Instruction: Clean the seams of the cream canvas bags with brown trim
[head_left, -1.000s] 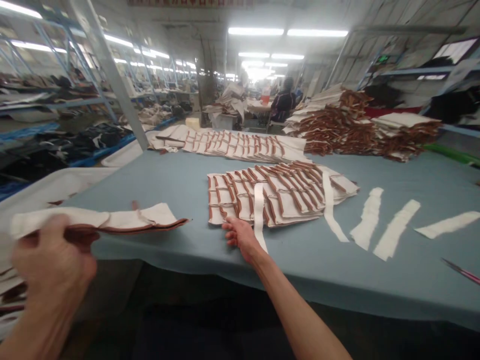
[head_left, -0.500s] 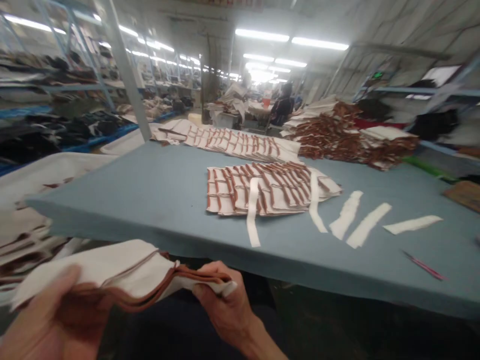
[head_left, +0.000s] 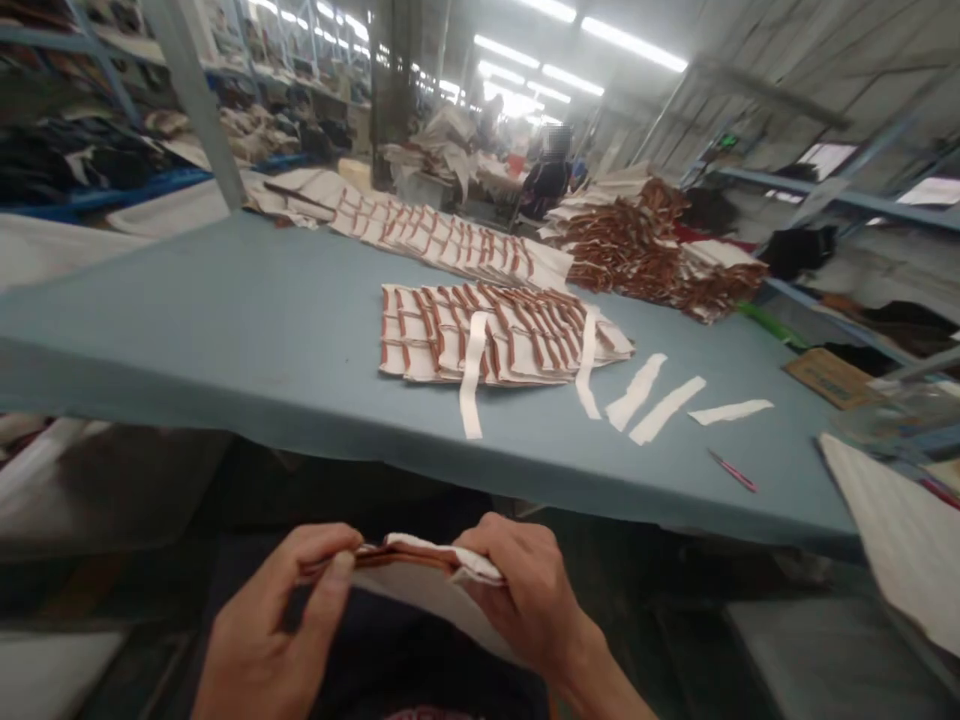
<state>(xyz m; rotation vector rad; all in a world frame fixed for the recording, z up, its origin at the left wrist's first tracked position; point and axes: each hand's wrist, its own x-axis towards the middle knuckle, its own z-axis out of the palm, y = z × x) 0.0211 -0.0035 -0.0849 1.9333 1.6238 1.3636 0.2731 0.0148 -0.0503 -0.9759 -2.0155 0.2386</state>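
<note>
Between my hands, close to my body and below the table edge, I hold a bundle of white and brown fabric pieces (head_left: 420,556). My left hand (head_left: 289,600) pinches its left end between thumb and fingers. The right end is gripped in my right hand (head_left: 529,590), with a white fold poking out by the fingers. A pale part of the fabric hangs below the top edge, partly hidden by my right hand. Beyond, on the blue-green table (head_left: 225,340), lies an overlapping stack of white and brown fabric pieces (head_left: 487,335) with white strips (head_left: 471,385) laid across it.
Loose white strips (head_left: 667,410) and small pink-handled snips (head_left: 733,470) lie on the right of the table. Another fabric row (head_left: 450,240) and a tall brown-white pile (head_left: 630,240) stand behind. A cardboard piece (head_left: 829,378) lies far right. A person (head_left: 551,180) sits in the background.
My left hand has come in from the far left to the middle, nearer my right hand. The bundle, earlier stretched out flat, is now turned edge-up. The view has shifted to the right and down.
</note>
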